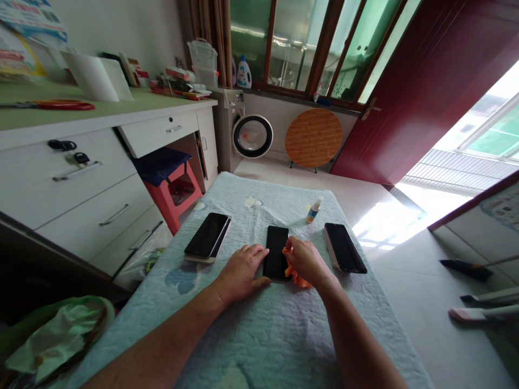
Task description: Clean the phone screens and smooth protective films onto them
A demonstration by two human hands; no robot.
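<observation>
A black smartphone [276, 254] lies screen up in the middle of the cloth-covered table. My left hand [244, 270] rests flat at its left edge, fingers stretched and thumb apart near the lower corner. With pinched fingers, my right hand [303, 260] holds a crumpled orange cloth [299, 278] against the phone's right side. To the left is a stack of phones [208, 236], dark screen uppermost. Another phone stack [344, 247] sits near the table's right edge. Behind it stands a small spray bottle [313, 210] with a white top.
A pale blue quilted cover [243, 356] drapes the table. On the left are a drawer desk [93, 189] and a red stool [174, 189]. Farther back, a washing machine [231, 119] has its door open. A lined bin [60, 335] stands at lower left.
</observation>
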